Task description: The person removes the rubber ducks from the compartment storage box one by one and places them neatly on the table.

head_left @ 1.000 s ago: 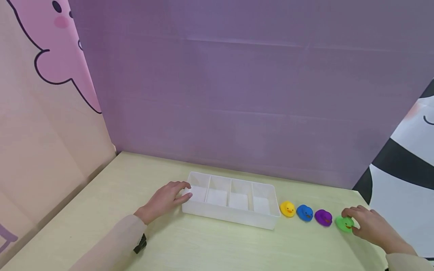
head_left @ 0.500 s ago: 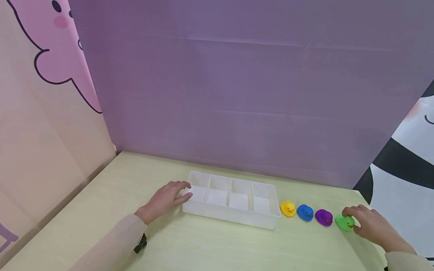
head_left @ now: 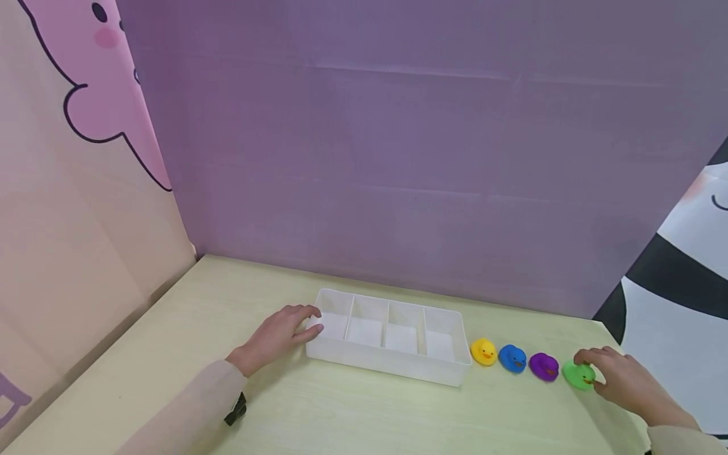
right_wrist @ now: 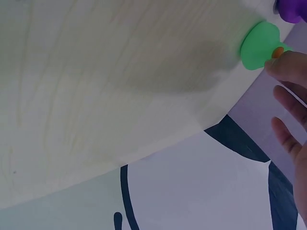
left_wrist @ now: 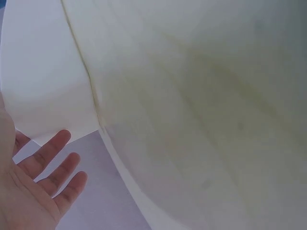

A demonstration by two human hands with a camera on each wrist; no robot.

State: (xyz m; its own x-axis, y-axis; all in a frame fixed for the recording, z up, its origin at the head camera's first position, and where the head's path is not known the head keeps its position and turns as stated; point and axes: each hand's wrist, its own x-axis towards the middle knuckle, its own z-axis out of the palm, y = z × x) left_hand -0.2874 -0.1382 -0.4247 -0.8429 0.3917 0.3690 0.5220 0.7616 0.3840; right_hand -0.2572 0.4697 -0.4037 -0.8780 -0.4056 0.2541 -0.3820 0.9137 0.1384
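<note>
At my right fingers [head_left: 591, 361] on the table [head_left: 352, 411], head view: green duck [head_left: 578, 375] pinched, purple duck [head_left: 543, 366] beside. Left hand [head_left: 281, 332] relaxed against the tray [head_left: 389, 370]. Right wrist view: duck [right_wrist: 259, 45] looks light, squashy; I'd hold its body sides.

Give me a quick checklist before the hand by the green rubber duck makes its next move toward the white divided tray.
1. Right hand at the green rubber duck: ok, fingers touch it.
2. Firm grip on it: cannot tell, fingers hide the contact.
3. Left hand steadying the white plastic four-compartment tray: ok, fingers rest on its left end.
4. Tray compartments free: ok, all four look empty.
5. Path clear: not ok, the purple duck, blue duck and yellow duck stand between.
6. Duck standing on the pale wooden table: ok.
</note>
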